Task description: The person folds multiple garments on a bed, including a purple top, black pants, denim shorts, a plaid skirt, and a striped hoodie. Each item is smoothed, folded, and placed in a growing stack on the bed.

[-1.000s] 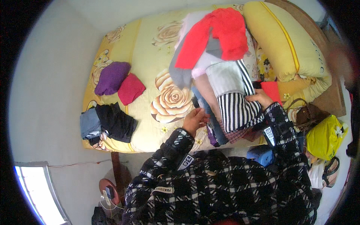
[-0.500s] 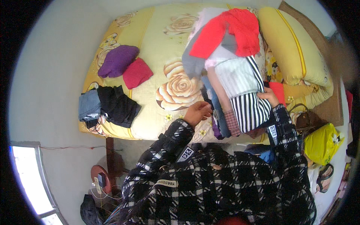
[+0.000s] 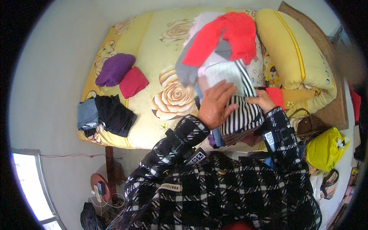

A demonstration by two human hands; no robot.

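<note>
A black-and-white striped garment (image 3: 241, 118), partly folded with its pale inner side (image 3: 227, 73) showing, lies on a stack of clothes near the bed's front edge. My left hand (image 3: 217, 104) is flat over its left part, fingers stretched out. At its right edge, my right hand (image 3: 262, 100) pinches the cloth with the thumb on top. Blue folded cloth (image 3: 217, 137) and brown checked cloth (image 3: 245, 138) show from beneath the striped one. Behind it lies a loose heap with a red garment (image 3: 243, 34) over a grey one (image 3: 186, 67).
On the bed's (image 3: 145, 50) left lie a purple folded garment (image 3: 115, 69), a crimson one (image 3: 133, 81), black clothes (image 3: 115, 115) and folded denim (image 3: 87, 115). A rolled yellow quilt (image 3: 295, 50) is at the right, with a brown handbag (image 3: 311, 124) and yellow plastic bag (image 3: 326, 147) nearer.
My left hand has moved right, from beside the stack onto the striped garment, its fingers now spread flat. My right hand keeps its hold at the edge. The whole view has shifted slightly.
</note>
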